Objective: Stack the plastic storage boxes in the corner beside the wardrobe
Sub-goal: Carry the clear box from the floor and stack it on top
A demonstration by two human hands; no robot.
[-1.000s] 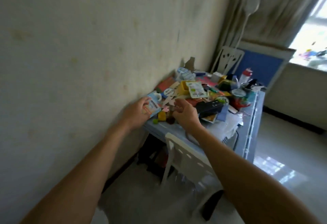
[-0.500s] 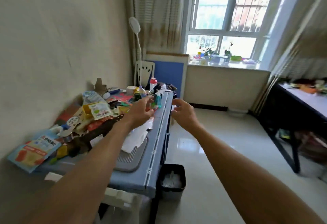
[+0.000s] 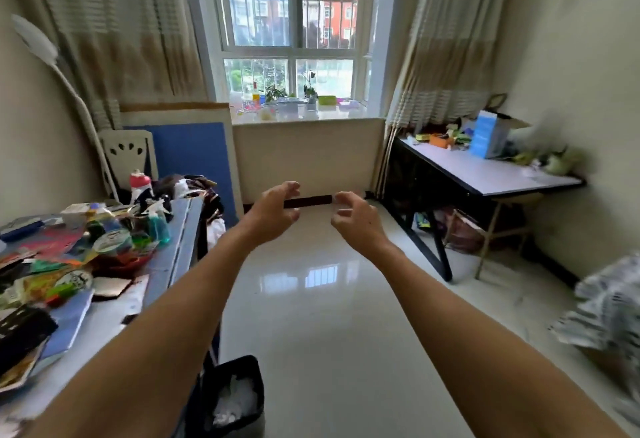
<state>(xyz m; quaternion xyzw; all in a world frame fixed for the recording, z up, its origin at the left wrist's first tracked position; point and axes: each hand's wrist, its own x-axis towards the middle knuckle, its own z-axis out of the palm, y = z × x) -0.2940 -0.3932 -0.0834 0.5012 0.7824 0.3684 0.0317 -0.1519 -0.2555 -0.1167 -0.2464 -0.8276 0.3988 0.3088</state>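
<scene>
Both my arms stretch forward over the shiny tiled floor (image 3: 332,316), facing the window. My left hand (image 3: 273,210) is held in mid air with its fingers curled apart and nothing in it. My right hand (image 3: 356,219) hangs level with it, a little to the right, also empty with loosely spread fingers. No plastic storage box and no wardrobe appear in the view.
A blue table (image 3: 180,250) piled with packets, bottles and papers stands at the left, a black waste bin (image 3: 230,399) below its near corner. A dark-framed desk (image 3: 485,174) with clutter lines the right wall. A patterned cloth (image 3: 609,313) shows at the right edge.
My view has swung right, from the wall and cluttered table to the window and open floor. Both hands left the table's items and now hover empty in front of me.
</scene>
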